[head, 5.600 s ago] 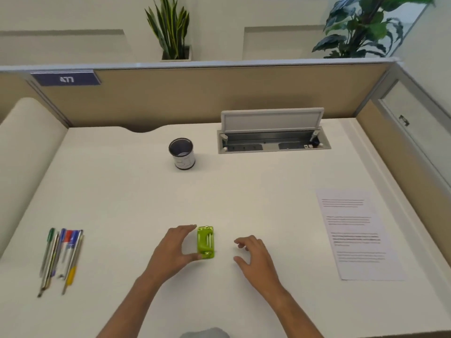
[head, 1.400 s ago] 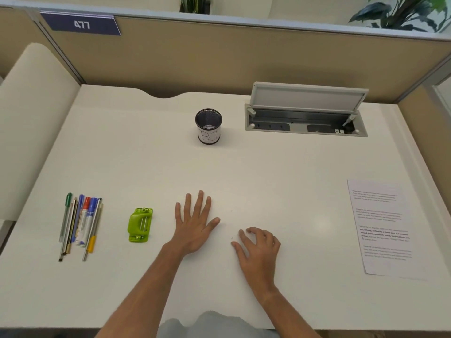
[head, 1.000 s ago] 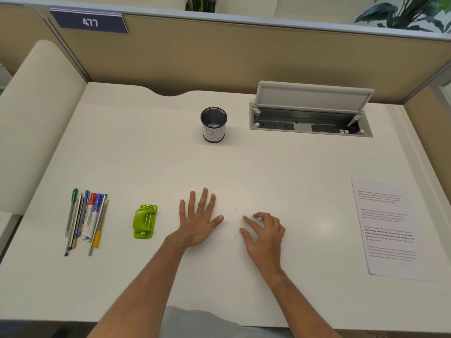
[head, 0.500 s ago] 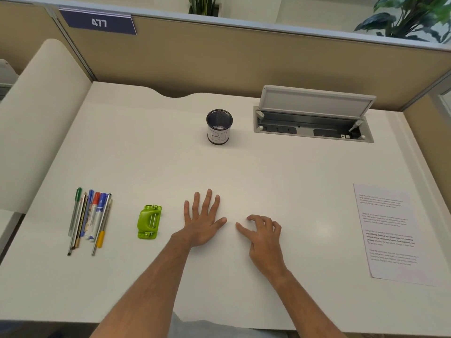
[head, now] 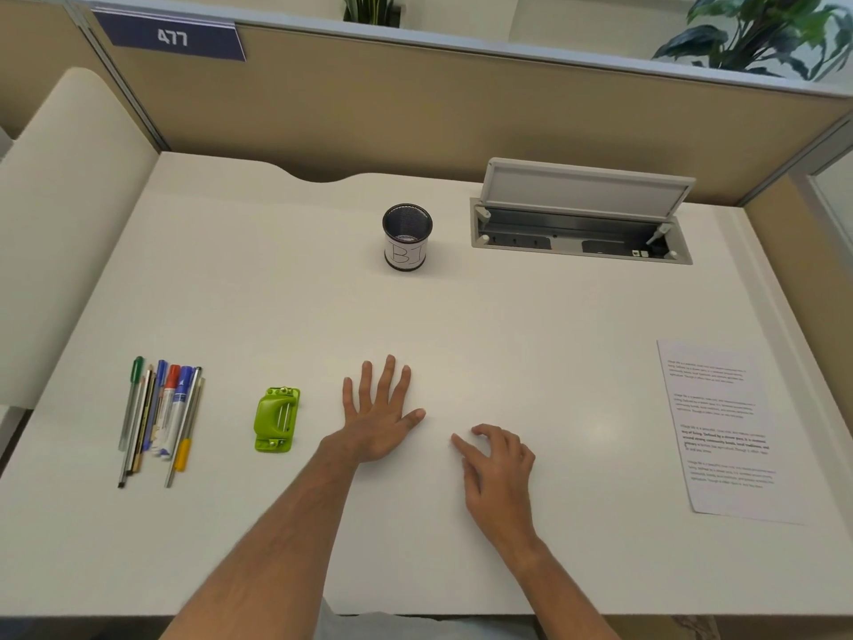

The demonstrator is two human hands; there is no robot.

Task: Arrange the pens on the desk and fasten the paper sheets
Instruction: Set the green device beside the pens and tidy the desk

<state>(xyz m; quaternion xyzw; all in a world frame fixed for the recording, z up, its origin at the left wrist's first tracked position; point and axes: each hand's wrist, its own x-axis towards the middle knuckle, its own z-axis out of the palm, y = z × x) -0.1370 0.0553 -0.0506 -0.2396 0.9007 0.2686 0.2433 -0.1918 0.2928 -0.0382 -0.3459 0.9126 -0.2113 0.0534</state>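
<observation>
Pens (head: 159, 418) lie in a tight bundle near the left edge of the white desk (head: 461, 325), side by side and roughly parallel, their tips pointing toward the person; among them are a green-capped one, a red-capped marker, blue ones and one with a yellow end. Just to their right, apart from them, sits a green stapler (head: 276, 418). The paper sheets (head: 724, 431), printed with blocks of text, lie flat near the right edge of the desk, well away from the pens and stapler. Between these, the left hand (head: 379, 418) rests palm down on the bare surface with its fingers spread apart, holding nothing. The right hand (head: 501, 461) sits just beside it, fingers loosely curled with the tips touching the desk, also empty. Toward the back of the desk stands a black mesh pen cup (head: 407, 236) with a white label marked "B1", upright and with no pen showing above its rim. To its right, a recessed cable tray (head: 579, 240) is set into the desktop with its grey lid (head: 584, 189) tilted up. Tan partition panels (head: 461, 108) enclose the desk at the back and sides, and a dark blue plate reading "477" (head: 171, 37) is fixed at the upper left. Green plants (head: 761, 34) rise behind the partition.
</observation>
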